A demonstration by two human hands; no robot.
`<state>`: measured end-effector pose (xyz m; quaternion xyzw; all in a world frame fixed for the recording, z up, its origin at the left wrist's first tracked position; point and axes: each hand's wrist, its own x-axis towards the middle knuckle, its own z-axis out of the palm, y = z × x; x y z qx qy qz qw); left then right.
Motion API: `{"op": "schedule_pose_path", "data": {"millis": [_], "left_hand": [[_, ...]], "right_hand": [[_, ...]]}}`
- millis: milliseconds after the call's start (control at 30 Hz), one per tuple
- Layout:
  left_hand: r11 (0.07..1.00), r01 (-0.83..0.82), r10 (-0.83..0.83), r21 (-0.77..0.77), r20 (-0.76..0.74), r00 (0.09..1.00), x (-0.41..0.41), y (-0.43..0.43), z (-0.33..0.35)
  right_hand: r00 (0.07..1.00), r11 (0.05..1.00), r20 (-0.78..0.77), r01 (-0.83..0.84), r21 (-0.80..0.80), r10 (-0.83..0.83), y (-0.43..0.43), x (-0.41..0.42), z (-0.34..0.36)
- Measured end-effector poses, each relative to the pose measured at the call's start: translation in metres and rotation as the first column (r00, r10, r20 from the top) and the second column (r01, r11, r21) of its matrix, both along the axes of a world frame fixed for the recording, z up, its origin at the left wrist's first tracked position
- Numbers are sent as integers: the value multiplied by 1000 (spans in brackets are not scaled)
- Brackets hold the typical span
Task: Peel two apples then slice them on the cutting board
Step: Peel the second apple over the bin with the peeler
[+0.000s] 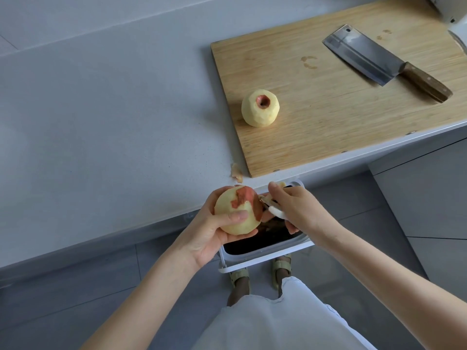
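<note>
My left hand grips a partly peeled apple over the counter's front edge; a red strip of skin is left on its top and right side. My right hand holds a white peeler against the apple's right side. A fully peeled apple sits on the left part of the wooden cutting board, with red skin around its stem hollow. A cleaver with a wooden handle lies on the board's far right.
A white bin with a dark inside stands on the floor below my hands. A scrap of peel lies on the grey counter beside the board's near left corner. White objects show at the top right.
</note>
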<state>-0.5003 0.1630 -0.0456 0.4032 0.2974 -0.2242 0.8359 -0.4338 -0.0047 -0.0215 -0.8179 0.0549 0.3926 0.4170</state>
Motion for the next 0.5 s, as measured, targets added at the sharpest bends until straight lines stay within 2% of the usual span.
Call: {"op": "schedule_pose_path", "data": {"millis": [67,133,233,367,433,500], "left_hand": [[995,39,-40,88,9,999,-1,3,1],[995,71,-72,68,14,997,-2,9,3],[994,71,-73,-77,-16,997,-3,17,3],[980,-16,8,-198,-38,999,-3,20,4],[969,-46,46,-242,-5,999,-1,18,6],[963,-63,69,-263,14,998,1,15,8]], "right_hand": [[985,981,123,-95,-172,117,-2,3,-2],[979,972,135,-122,-203,151,-5,5,-6],[993,988,-5,-118,-98,118,-5,9,-7],[943,952,-195,-293,-90,271,-7,9,-5],[916,932,-230,-355,-73,330,-7,8,-4],[914,938,-240,-346,-36,328,-8,8,-5]]}}
